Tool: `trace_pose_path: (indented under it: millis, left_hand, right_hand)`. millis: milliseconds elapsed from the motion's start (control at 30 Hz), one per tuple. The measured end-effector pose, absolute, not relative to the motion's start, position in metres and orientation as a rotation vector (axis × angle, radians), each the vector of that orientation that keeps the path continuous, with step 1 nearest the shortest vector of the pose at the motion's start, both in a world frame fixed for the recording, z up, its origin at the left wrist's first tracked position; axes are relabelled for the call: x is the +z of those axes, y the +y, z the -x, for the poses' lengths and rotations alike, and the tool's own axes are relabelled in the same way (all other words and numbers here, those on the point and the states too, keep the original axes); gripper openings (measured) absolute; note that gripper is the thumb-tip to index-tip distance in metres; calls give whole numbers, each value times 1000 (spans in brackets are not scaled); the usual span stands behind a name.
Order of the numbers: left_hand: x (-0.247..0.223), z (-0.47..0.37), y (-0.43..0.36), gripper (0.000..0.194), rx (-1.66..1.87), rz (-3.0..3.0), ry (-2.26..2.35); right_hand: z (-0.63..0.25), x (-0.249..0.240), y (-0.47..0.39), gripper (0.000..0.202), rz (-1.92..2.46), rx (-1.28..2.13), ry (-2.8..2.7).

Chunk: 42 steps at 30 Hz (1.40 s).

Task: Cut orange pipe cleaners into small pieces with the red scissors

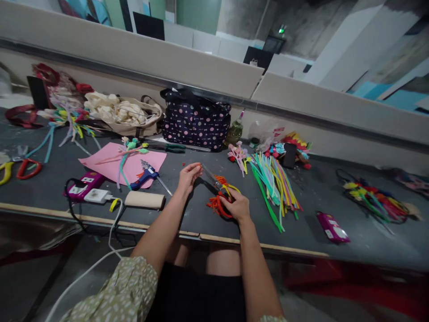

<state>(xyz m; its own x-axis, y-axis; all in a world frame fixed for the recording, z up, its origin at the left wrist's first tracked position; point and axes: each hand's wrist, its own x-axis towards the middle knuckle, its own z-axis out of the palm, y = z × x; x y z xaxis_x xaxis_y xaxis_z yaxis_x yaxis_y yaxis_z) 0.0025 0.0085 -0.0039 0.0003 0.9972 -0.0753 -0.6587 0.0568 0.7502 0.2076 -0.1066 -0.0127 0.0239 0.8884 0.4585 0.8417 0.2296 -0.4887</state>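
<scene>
My right hand [238, 205] is closed round the red and yellow handles of a pair of scissors [212, 175], blades pointing up and left. At the blade tips, the fingertips of my left hand [188, 179] pinch a small orange-red piece, mostly hidden by the fingers. Orange fuzzy bits [212, 204] lie on the dark table beside the scissors, with more just behind the handles. To the right of my right hand is a spread bundle of coloured pipe cleaners [273, 181] in green, pale blue, yellow and pink.
Left of my arm are a cardboard tube [145, 200], a blue glue gun [145, 175] on pink paper [103, 156], and a purple power strip [87, 183] with cables. A dark patterned bag [197, 120] stands behind. A purple box [332, 227] lies right, near the table edge.
</scene>
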Motion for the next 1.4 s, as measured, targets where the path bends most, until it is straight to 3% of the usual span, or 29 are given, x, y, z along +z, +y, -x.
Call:
trace_pose_path:
  millis: [1400]
  left_hand:
    - [-2,0,5,29,1401,-540,764]
  right_hand:
    - [-199,-15,-97,44,1711,-51,-1878]
